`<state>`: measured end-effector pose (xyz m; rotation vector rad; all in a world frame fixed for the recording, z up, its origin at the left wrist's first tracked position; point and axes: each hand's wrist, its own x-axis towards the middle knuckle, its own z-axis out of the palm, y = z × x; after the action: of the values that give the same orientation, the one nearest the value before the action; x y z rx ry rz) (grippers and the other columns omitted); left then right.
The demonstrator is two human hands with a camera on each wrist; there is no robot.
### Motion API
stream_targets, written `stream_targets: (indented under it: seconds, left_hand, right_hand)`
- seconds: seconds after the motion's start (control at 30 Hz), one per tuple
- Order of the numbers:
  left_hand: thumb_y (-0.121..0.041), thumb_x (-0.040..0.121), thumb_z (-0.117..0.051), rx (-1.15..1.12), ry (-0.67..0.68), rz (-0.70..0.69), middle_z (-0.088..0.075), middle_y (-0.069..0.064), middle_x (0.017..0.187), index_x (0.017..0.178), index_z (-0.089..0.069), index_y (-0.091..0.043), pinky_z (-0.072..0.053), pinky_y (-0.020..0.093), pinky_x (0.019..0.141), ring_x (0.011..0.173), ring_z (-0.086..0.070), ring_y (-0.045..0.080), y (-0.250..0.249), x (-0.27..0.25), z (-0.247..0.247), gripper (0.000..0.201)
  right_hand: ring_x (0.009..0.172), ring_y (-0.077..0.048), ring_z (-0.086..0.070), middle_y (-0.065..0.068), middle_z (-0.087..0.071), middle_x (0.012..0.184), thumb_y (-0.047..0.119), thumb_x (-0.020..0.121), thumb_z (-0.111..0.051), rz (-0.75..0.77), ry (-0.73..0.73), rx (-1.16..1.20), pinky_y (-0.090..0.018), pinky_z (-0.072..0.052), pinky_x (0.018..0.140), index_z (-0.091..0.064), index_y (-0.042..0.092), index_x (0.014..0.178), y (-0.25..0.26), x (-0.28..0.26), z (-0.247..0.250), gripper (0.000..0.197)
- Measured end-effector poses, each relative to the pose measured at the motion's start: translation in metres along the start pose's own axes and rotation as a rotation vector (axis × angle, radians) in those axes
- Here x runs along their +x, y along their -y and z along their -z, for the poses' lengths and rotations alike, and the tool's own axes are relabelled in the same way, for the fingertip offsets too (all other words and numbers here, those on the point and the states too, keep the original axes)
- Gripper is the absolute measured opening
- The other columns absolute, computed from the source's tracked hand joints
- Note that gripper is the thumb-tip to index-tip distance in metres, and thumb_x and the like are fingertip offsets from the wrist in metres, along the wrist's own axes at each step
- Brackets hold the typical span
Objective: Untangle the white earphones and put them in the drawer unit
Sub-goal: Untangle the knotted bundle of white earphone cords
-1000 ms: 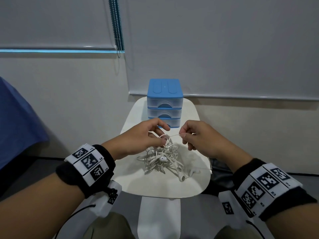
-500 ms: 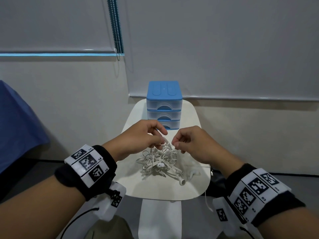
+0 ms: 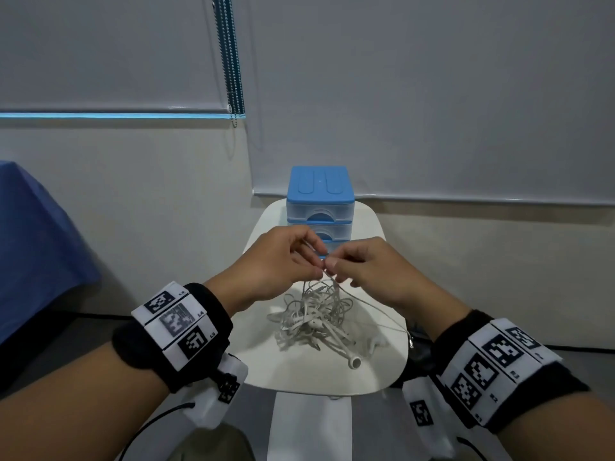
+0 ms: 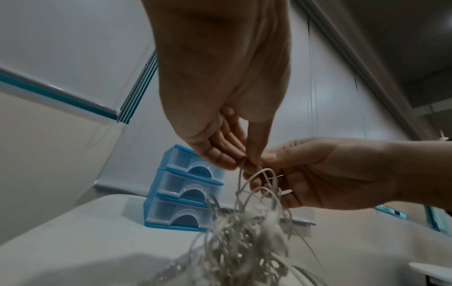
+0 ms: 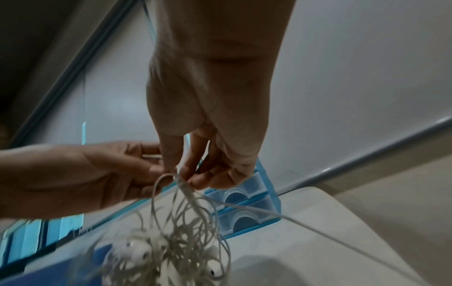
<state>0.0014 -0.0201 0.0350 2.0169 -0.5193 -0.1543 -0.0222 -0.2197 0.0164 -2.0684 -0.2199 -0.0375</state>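
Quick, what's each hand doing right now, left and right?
Left hand: fingers pinch a strand of the white earphones.
Right hand: fingers pinch the same cable, beside the left hand's grip.

Earphones (image 3: 314, 322): white cable and white earbuds. Drawer unit (image 3: 320, 207): blue top and blue frame, with clear, colourless drawer fronts. Worktop (image 3: 299, 371): plain off-white. Wristbands (image 3: 176, 331): black fabric carrying white panels printed with black square-block marker patterns. Cloth at far left (image 3: 36, 241): solid blue. Roller blinds (image 3: 432, 94): plain light grey; bead chain (image 3: 229, 58): dark with a teal tint
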Motion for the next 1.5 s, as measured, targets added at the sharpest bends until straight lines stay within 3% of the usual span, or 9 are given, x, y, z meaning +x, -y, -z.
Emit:
stream_targets:
  seconds: [0.13, 0.37, 0.5, 0.7, 0.87, 1.0, 1.1, 1.23, 1.5]
  left_hand:
    - [0.003, 0.084, -0.079, -0.141, -0.196, -0.101, -0.075, 0.003, 0.089, 0.097, -0.070, -0.011, -0.059, 0.024, 0.078, 0.075, -0.072, 0.016, -0.006, -0.002, -0.002, 0.021]
    - [-0.017, 0.090, -0.078, -0.067, 0.080, 0.054, -0.058, 0.005, 0.075, 0.100, -0.075, -0.014, -0.042, 0.032, 0.068, 0.071, -0.052, 0.019, 0.008, -0.002, -0.011, 0.011]
    - [-0.033, 0.091, -0.079, -0.076, 0.106, 0.046, -0.043, 0.010, 0.072, 0.090, -0.078, -0.019, -0.029, 0.034, 0.059, 0.068, -0.033, 0.026, 0.006, -0.001, -0.018, 0.014]
    - [-0.031, 0.091, -0.078, -0.015, 0.116, 0.005, -0.057, 0.016, 0.073, 0.083, -0.078, -0.015, -0.034, 0.031, 0.059, 0.066, -0.041, 0.023, 0.013, 0.002, -0.021, 0.018]
    - [-0.028, 0.093, -0.077, 0.024, 0.096, 0.011, -0.076, -0.001, 0.086, 0.085, -0.078, -0.011, -0.041, 0.018, 0.059, 0.062, -0.051, 0.006, 0.018, 0.005, -0.022, 0.019]
    - [-0.026, 0.098, -0.071, -0.026, 0.059, 0.027, -0.077, 0.001, 0.090, 0.082, -0.078, -0.017, -0.035, 0.018, 0.049, 0.055, -0.045, 0.011, 0.022, 0.003, -0.023, 0.019]
    - [-0.025, 0.100, -0.068, -0.004, 0.067, 0.008, -0.068, -0.010, 0.070, 0.088, -0.080, -0.017, -0.037, 0.023, 0.053, 0.060, -0.046, 0.014, 0.023, 0.002, -0.021, 0.018]
    - [-0.029, 0.100, -0.068, 0.057, 0.066, -0.021, -0.062, -0.009, 0.068, 0.090, -0.078, -0.014, -0.039, 0.021, 0.055, 0.056, -0.048, 0.008, 0.022, 0.005, -0.017, 0.021]
    - [-0.029, 0.095, -0.075, 0.063, 0.102, 0.008, -0.073, -0.003, 0.080, 0.083, -0.078, -0.018, -0.047, 0.029, 0.063, 0.066, -0.055, 0.012, 0.025, 0.009, -0.015, 0.016]
  right_hand:
    - [0.063, -0.006, -0.056, 0.006, -0.067, 0.066, 0.028, 0.092, -0.074, 0.002, 0.078, -0.202, -0.028, -0.047, 0.069, -0.077, 0.020, 0.076, 0.005, -0.002, -0.006, 0.019]
    - [0.096, -0.019, -0.054, 0.003, -0.055, 0.096, 0.035, 0.095, -0.066, 0.209, -0.241, -0.425, -0.036, -0.043, 0.079, -0.060, 0.025, 0.077, 0.049, -0.003, 0.005, 0.021]
    - [0.080, -0.018, -0.052, 0.008, -0.052, 0.083, 0.047, 0.097, -0.061, 0.238, -0.380, -0.561, -0.035, -0.039, 0.066, -0.057, 0.025, 0.083, 0.070, 0.002, 0.015, 0.027]
    - [0.057, -0.021, -0.071, -0.007, -0.073, 0.070, 0.041, 0.101, -0.060, 0.153, -0.342, -0.045, -0.024, -0.046, 0.052, -0.064, 0.013, 0.086, 0.079, 0.003, 0.024, 0.032]
    - [0.106, -0.011, -0.068, 0.006, -0.071, 0.115, 0.028, 0.102, -0.060, 0.311, -0.412, -0.121, -0.033, -0.055, 0.085, -0.066, 0.028, 0.108, 0.069, 0.002, 0.019, 0.009]
    - [0.154, -0.020, -0.022, 0.004, -0.022, 0.168, -0.008, 0.092, -0.053, 0.359, -0.393, -0.547, -0.043, -0.030, 0.113, -0.046, 0.039, 0.139, 0.066, 0.002, 0.019, 0.067]
    - [0.155, -0.014, -0.010, 0.008, -0.034, 0.159, 0.003, 0.090, -0.057, 0.167, -0.114, -0.657, -0.049, -0.014, 0.117, -0.024, 0.047, 0.151, 0.054, -0.001, 0.013, 0.082]
    - [0.123, -0.018, -0.055, 0.015, -0.071, 0.112, 0.032, 0.100, -0.061, 0.073, 0.150, -0.598, -0.050, -0.035, 0.107, -0.028, 0.046, 0.149, 0.022, -0.001, 0.007, 0.061]
    - [0.068, -0.012, -0.067, -0.012, -0.070, 0.073, 0.001, 0.094, -0.065, 0.217, -0.306, -0.026, -0.031, -0.049, 0.070, -0.071, 0.016, 0.105, 0.031, 0.008, 0.032, 0.019]
